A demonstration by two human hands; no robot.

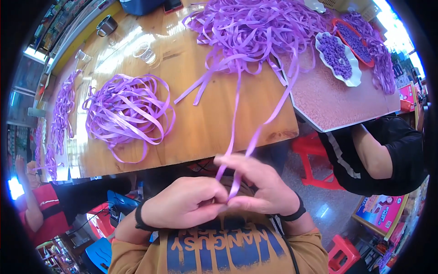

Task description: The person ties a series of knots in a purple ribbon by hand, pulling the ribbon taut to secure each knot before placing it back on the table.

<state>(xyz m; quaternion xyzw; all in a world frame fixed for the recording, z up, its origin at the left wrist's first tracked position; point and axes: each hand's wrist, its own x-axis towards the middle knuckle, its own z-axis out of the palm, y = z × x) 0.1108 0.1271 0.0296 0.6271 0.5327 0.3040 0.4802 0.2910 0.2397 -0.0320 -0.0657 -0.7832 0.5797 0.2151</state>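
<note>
Two strands of purple ribbon (237, 105) run from a big tangled heap of ribbon (260, 32) at the table's far side down to my hands, held in front of my chest. My left hand (185, 203) is closed, with thumb and fingers pinching the ribbon ends. Beside it, touching at the fingertips, my right hand (262, 185) curls around the strands, its thumb and index finger on the ribbon and its upper fingers slightly blurred. Whether the ends are knotted there is hidden by my fingers. A smaller loose coil of purple ribbon (127, 114) lies on the table to the left.
The wooden table (191, 132) carries a metal mug (106, 26) and clear cups (145, 52). On a pink board to the right stand a white scalloped dish (356, 75) and a red dish (372, 61), both with small purple pieces. People sit at left and right; red stools (315, 160) stand nearby.
</note>
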